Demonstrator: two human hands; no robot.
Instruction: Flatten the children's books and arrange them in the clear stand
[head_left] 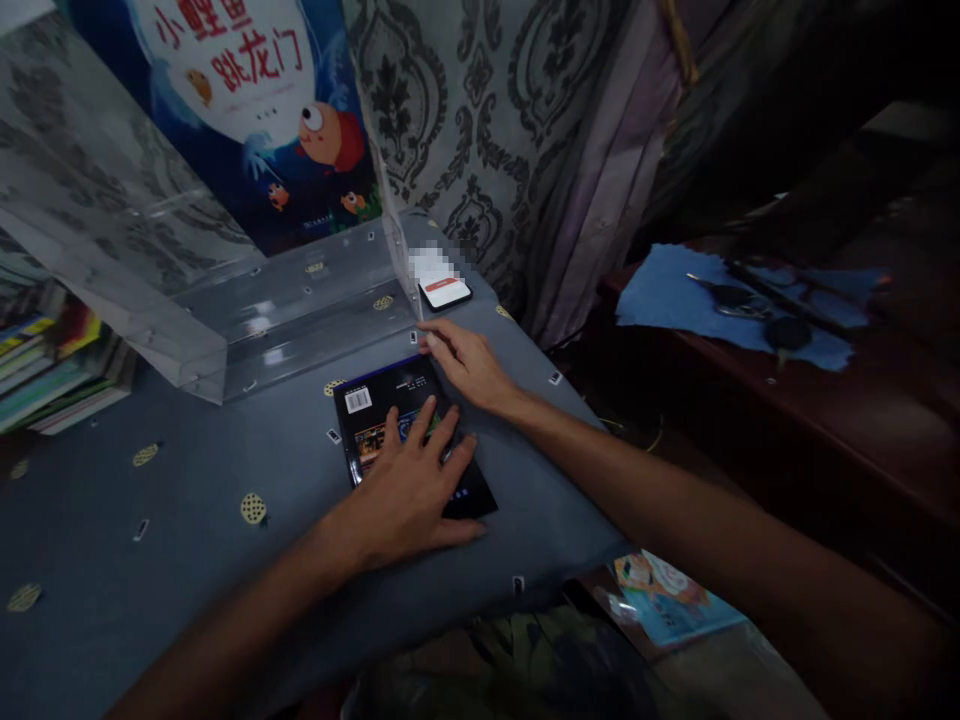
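Note:
A dark book (352, 432) with a barcode on its back cover lies flat on the cloth-covered table. My left hand (412, 475) rests on that cover, palm down with fingers spread. Just beyond the book's top right corner is my right hand (469, 365), its fingers stretched toward the lower corner of a clear plastic stand (322, 320). Whether those fingertips touch the stand, I cannot tell. Close behind them a phone (448, 292) with a lit screen lies on the table. In the stand leans a blue picture book (330, 215) with cartoon fish and red Chinese characters.
Stacked books (67, 370) sit at the table's left side. A patterned curtain (480, 110) hangs behind. On the right, a dark red surface (720, 390) carries a blue cloth (652, 290) with small tools on it. Another colourful book (675, 605) lies low, beneath my right forearm.

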